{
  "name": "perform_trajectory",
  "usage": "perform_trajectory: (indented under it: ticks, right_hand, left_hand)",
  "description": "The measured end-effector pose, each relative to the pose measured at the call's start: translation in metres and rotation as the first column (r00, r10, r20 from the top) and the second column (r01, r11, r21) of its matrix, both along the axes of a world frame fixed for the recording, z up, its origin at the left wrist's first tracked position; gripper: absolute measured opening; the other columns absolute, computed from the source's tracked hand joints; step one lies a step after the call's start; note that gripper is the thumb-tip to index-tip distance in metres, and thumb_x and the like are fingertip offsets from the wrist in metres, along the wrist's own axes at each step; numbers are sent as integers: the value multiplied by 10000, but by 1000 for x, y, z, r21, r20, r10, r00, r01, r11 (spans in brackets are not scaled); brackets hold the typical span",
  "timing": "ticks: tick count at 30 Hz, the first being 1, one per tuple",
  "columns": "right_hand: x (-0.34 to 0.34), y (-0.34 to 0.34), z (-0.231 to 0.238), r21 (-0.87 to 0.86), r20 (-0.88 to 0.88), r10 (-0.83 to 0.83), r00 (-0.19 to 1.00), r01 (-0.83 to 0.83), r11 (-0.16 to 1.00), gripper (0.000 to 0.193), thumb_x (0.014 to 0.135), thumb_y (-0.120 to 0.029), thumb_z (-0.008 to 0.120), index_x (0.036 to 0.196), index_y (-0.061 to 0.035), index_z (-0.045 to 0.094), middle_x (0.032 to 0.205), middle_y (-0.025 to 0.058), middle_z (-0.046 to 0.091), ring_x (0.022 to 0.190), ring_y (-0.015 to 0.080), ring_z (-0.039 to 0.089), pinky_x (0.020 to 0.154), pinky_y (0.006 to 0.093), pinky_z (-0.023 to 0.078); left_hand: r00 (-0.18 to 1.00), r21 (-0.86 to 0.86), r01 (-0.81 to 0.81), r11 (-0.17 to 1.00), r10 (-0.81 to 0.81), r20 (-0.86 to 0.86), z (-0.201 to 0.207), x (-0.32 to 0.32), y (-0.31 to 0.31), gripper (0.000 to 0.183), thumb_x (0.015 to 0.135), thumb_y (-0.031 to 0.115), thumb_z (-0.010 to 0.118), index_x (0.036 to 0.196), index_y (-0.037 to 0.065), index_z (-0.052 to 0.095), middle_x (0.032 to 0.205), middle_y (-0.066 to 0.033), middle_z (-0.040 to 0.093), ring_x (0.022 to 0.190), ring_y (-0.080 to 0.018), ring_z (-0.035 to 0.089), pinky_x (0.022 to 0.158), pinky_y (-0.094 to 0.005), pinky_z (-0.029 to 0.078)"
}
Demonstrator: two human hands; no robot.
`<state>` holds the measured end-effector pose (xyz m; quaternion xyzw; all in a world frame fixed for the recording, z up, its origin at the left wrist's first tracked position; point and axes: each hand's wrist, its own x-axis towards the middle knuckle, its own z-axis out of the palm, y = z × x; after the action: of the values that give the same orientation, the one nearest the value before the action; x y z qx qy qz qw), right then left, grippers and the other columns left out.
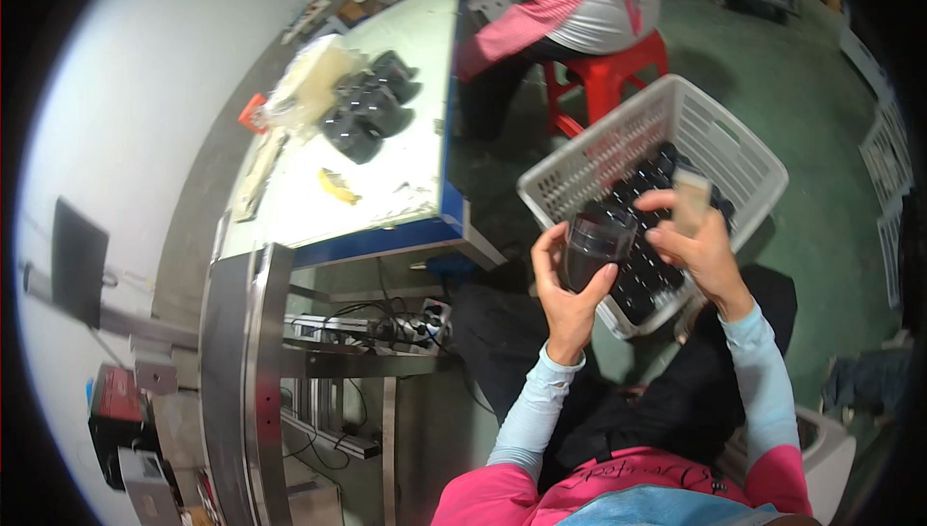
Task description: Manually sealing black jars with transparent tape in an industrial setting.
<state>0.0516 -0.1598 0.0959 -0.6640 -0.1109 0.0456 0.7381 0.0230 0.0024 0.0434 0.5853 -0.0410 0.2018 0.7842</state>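
Observation:
My left hand (565,312) is wrapped round a glossy black cup-shaped part (591,251) with a see-through rim, held tilted over the near side of a light grey plastic crate (751,173). In my right hand (707,254) is a small beige block-like piece (691,199), pinched upright just right of the cup; its exact kind cannot be made out. The two hands are close together but apart. Below them, several shiny black parts (637,299) fill the crate's bottom, partly hidden by my hands.
A white-topped table (386,199) at left bears several black cup-like parts (362,111), clear plastic wrapping (314,77) and a yellow scrap (337,187). Beyond the crate a person in a pink apron sits on a red stool (608,77). Cables (386,318) hang below the table.

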Motion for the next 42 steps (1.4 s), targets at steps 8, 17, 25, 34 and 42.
perform_trajectory:
  ticks: [8, 17, 25, 34, 42]
  right_hand:
    - [9, -41, -24, 181, -112, -157, 981, 175, 968, 266, 782, -73, 604, 1021, 20, 534, 820, 41, 562, 506, 39, 433, 421, 162, 311]
    - [30, -75, -63, 321, -191, -148, 970, 205, 925, 293, 785, -74, 618, 1040, 29, 517, 881, 68, 557, 514, 46, 441, 425, 159, 329]
    - [39, -102, -88, 301, -246, -183, 952, 254, 919, 264, 809, -77, 587, 1040, 15, 497, 821, 28, 547, 496, 29, 419, 417, 157, 307]
    - [57, -131, -124, 375, -250, -217, 944, 301, 877, 258, 796, -64, 590, 1019, 33, 502, 798, 48, 537, 485, 39, 416, 415, 163, 303]
    - [64, -138, -130, 386, -286, -217, 933, 319, 865, 237, 804, -85, 581, 1001, 22, 504, 760, 29, 500, 488, 39, 393, 425, 176, 287]
  left_hand:
    - [877, -438, 481, 760, -404, 262, 41, 38, 74, 637, 804, 306, 609, 1254, -41, 323, 1181, -206, 472, 1131, -338, 439, 1005, -496, 323]
    - [967, 282, -252, 925, 249, 48, 79, 139, 174, 530, 578, 25, 782, 1031, -33, 514, 917, -75, 595, 790, -136, 562, 733, -235, 442]
    - [902, 519, -332, 788, 427, -71, 65, 170, 207, 456, 588, 60, 783, 971, -38, 557, 896, -83, 606, 798, -150, 569, 747, -248, 442]
    - [836, 662, -317, 679, 530, -144, 63, 184, 230, 374, 607, 75, 783, 906, -37, 588, 852, -70, 616, 695, -134, 555, 669, -242, 429]
    - [849, 542, -341, 768, 499, -174, 58, 212, 238, 401, 601, 64, 788, 929, -25, 574, 872, -66, 606, 759, -142, 555, 699, -247, 423]
